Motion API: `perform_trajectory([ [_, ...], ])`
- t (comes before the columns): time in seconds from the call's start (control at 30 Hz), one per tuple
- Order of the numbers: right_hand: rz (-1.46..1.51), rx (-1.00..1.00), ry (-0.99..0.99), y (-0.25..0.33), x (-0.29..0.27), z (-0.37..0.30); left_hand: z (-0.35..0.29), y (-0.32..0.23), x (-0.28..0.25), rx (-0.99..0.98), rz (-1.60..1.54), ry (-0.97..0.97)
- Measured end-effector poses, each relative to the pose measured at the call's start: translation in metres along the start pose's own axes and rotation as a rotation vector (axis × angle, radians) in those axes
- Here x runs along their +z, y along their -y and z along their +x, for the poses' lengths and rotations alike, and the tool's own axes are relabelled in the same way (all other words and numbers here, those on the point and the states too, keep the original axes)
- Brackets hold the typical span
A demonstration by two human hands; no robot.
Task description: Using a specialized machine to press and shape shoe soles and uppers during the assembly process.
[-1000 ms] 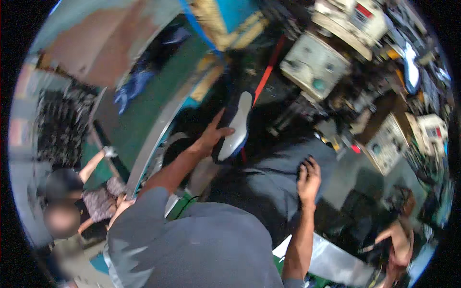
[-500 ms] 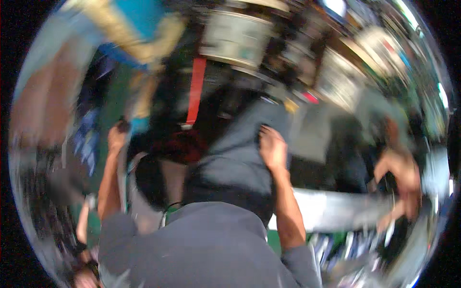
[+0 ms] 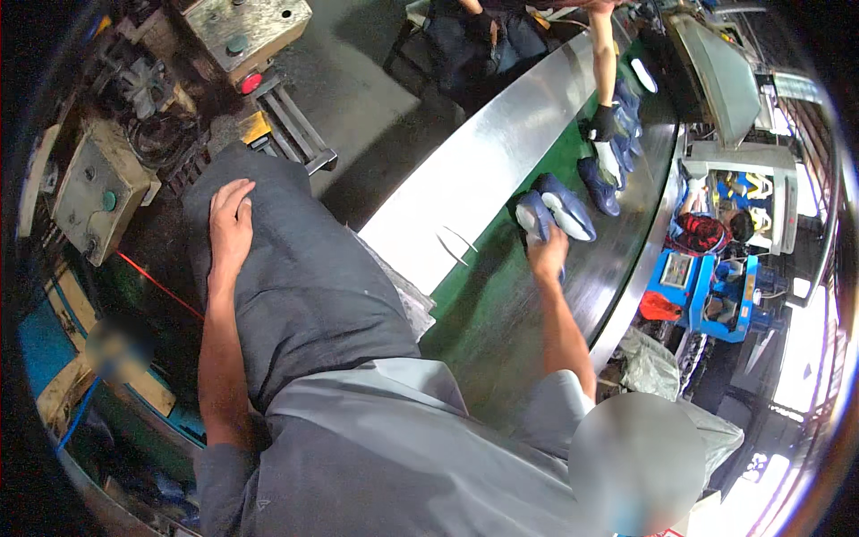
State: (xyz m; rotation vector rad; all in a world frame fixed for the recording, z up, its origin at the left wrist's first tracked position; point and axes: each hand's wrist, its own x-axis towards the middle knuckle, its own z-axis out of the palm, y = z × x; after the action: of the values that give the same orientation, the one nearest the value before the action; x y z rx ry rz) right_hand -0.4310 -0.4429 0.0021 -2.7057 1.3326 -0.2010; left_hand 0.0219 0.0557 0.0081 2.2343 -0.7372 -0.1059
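My right hand [image 3: 547, 253] reaches over the conveyor belt [image 3: 479, 300], its fingers closed round the near end of a navy-blue shoe upper [image 3: 530, 210] with a white inside. Right beside that lies another blue-and-white shoe upper [image 3: 567, 208]. My left hand [image 3: 232, 219] rests on my dark trouser leg [image 3: 295, 259], fingers stretched out and holding nothing. Farther along the belt, a co-worker's dark-gloved hand [image 3: 603, 123] is at more blue shoe uppers [image 3: 598, 183].
A shiny metal ledge [image 3: 447, 170] borders the green belt, with a thin white strip [image 3: 456, 243] near its edge. Machine boxes with buttons [image 3: 103, 199] stand left. Beyond the belt are a blue machine [image 3: 720, 295] and a person in red plaid [image 3: 702, 233].
My view and body have turned toward the belt. My right hand has left my leg area and now grips a shoe upper. My left hand now lies on my leg.
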Motion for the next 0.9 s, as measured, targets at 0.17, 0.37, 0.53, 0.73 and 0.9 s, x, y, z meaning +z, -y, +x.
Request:
perform_trajectory([
  [0.17, -0.221, 0.095, 0.055, -0.14, 0.004, -0.018, -0.023, 0.04, 0.019, -0.012, -0.086, -0.102],
  [0.37, 0.327, 0.209, 0.266, -0.117, 0.029, -0.01, -0.012, 0.038, 0.027, -0.109, -0.042, -0.155],
  [0.53, 0.741, 0.507, 0.179, -0.033, 0.054, -0.058, 0.003, 0.019, 0.031, -0.127, -0.034, -0.16],
  [0.73, 1.126, 0.637, 0.138, 0.096, 0.01, -0.075, 0.03, -0.113, 0.041, -0.11, -0.644, 0.176],
  [0.9, 1.051, 0.372, 0.456, 0.283, -0.081, -0.067, 0.04, -0.175, 0.038, -0.003, -0.812, 0.377],
])
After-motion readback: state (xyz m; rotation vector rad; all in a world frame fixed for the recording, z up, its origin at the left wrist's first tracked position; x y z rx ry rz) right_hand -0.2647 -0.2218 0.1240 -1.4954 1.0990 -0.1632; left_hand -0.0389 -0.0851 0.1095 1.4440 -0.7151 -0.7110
